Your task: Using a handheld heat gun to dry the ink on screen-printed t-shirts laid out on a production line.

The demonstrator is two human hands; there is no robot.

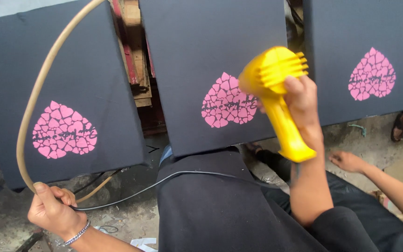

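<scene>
Beyond both hands, three flat boards wrapped in dark grey cloth lean side by side, each printed with a pink heart made of many small hearts: the left board (71, 70) above the left hand, the middle board (211, 56) just behind the right hand, the right board (364, 37) off to that hand's right. The stretched cloth looks taut over a stiff backing, so it would likely stay flat under a touch, though the pink print may be tender and best left unhandled

Below the right hand lies the person's lap in black fabric (211, 210)

From the left hand a long tan hose (24, 121) rises in a wide loop; it looks rubbery and springy, likely to swing unless gathered near the bend. A thin black cable (183, 174) runs across the lap from that same hand, limp and light

The right hand (304, 105) is wrapped around the neck of a yellow plastic pistol-shaped heat blower (276, 93), its ribbed head close to the middle heart. It seems hard, light and smooth; the handle is the safe hold, the head probably hot

The left hand (52, 207), wearing a silver chain bracelet (77, 234), is closed on hose and cable together

Right of the right forearm, another person's hand (348, 161) rests open near the ground
</scene>
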